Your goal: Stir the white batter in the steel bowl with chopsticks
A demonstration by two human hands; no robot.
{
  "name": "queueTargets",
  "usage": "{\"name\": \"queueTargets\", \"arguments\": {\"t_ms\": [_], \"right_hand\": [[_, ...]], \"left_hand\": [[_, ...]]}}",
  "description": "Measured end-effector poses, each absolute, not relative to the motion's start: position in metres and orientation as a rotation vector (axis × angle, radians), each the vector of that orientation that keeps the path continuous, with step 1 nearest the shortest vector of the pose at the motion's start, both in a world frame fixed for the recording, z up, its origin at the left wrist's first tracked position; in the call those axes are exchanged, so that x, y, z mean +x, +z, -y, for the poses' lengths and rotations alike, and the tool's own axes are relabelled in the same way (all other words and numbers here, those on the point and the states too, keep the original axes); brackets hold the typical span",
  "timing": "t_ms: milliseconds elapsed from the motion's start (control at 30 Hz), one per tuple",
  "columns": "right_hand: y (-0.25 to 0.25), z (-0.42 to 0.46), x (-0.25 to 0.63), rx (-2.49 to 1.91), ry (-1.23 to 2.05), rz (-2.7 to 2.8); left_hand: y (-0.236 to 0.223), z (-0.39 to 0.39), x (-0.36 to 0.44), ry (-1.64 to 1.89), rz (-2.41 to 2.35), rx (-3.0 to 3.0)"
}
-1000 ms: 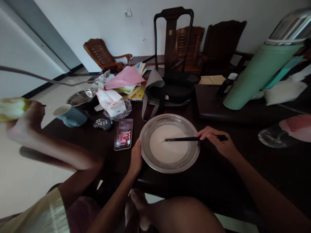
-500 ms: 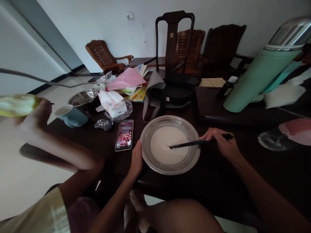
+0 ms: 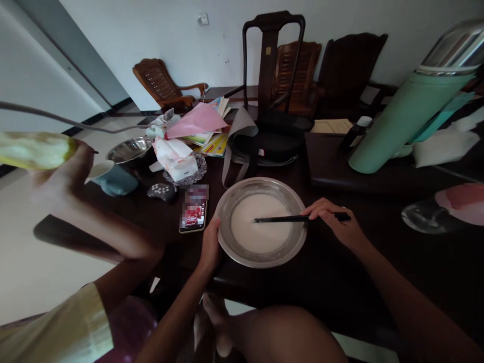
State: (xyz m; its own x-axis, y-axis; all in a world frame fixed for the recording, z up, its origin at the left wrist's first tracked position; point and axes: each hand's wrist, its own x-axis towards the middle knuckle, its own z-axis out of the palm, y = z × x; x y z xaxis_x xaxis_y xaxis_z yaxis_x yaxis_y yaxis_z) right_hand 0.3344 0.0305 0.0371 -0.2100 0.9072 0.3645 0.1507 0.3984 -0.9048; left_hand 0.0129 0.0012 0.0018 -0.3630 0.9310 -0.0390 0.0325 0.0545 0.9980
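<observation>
A wide metal bowl [image 3: 260, 261] stands on the dark table, holding a pale, creamy liquid [image 3: 260, 237]. My left hand [image 3: 210, 244] grips the bowl's left rim; its fingers pass partly out of sight under the side. Black chopsticks [image 3: 287, 219] are held in my right hand [image 3: 333, 219], over the bowl's right edge. Their tips dip into the liquid near the middle. A phone [image 3: 194, 209] with a lit, partly blurred screen lies just left of the bowl.
At left, another person's hand [image 3: 71, 176] holds a partly eaten fruit [image 3: 36, 151]. Behind the phone are a game controller [image 3: 162, 191], blue mug [image 3: 115, 179], steel basin [image 3: 130, 150] and tissue pack [image 3: 177, 160]. A black bag [image 3: 268, 143] sits behind the bowl, a green thermos [image 3: 408, 121] at right.
The chopsticks have swept left through the liquid and lie flatter, my right hand moving with them. The bowl has shifted slightly left. The other person's hand with the fruit has moved right.
</observation>
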Motion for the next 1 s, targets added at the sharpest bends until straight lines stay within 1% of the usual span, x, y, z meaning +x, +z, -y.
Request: {"name": "queueTargets", "arguments": {"t_ms": [133,233,333,467,633,800,900,1000], "right_hand": [[0.0389,-0.0292,0.3343,-1.013,0.929,1.572],[0.0375,-0.0291,0.3324,-0.936,0.951,1.674],[0.0359,-0.0299,0.3300,-0.940,0.884,1.774],[0.0350,-0.0293,0.3278,-1.039,0.799,1.732],[0.0329,-0.0278,0.3278,-0.913,0.865,1.806],[0.0324,-0.0288,0.3313,-0.952,0.904,1.637],[0.0338,-0.0279,0.3280,-0.924,0.938,1.731],[0.0351,-0.0272,0.3271,-0.961,0.897,1.745]], "left_hand": [[0.0038,0.0000,0.0115,1.427,-1.669,1.028],[0.0040,0.0019,0.0113,1.416,-1.721,1.106],[0.0015,0.0023,0.0111,1.449,-1.734,1.033],[-0.0030,0.0019,0.0090,1.471,-1.708,1.021],[-0.0036,0.0044,0.0065,1.465,-1.773,1.148],[-0.0042,0.0049,0.0067,1.451,-1.764,1.195],[-0.0045,0.0042,0.0063,1.440,-1.760,1.196],[-0.0044,0.0041,0.0060,1.463,-1.765,1.176]]}}
